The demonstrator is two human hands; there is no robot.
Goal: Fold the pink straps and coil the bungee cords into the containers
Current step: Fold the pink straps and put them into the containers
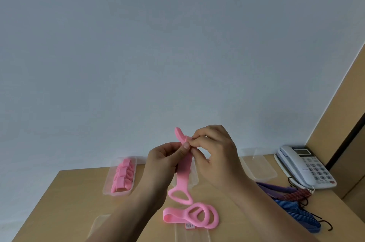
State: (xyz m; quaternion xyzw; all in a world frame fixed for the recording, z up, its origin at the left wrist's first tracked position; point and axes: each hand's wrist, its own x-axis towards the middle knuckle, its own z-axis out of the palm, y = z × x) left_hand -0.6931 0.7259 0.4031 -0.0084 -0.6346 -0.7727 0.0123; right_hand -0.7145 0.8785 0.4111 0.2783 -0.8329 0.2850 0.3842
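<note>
Left hand (164,160): pinched pink strap (184,172) near its top, above the table (69,192).
Right hand (215,154): pinched the same strap's folded top.
Second strap (191,216): lay on the table below.
Left container (116,193): held folded straps.
Bungee cords (290,204): lay at right.

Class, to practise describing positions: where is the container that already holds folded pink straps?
In the head view, the container sits on the far left of the table, by the wall, just left of the left hand pinching a pink strap.
</note>
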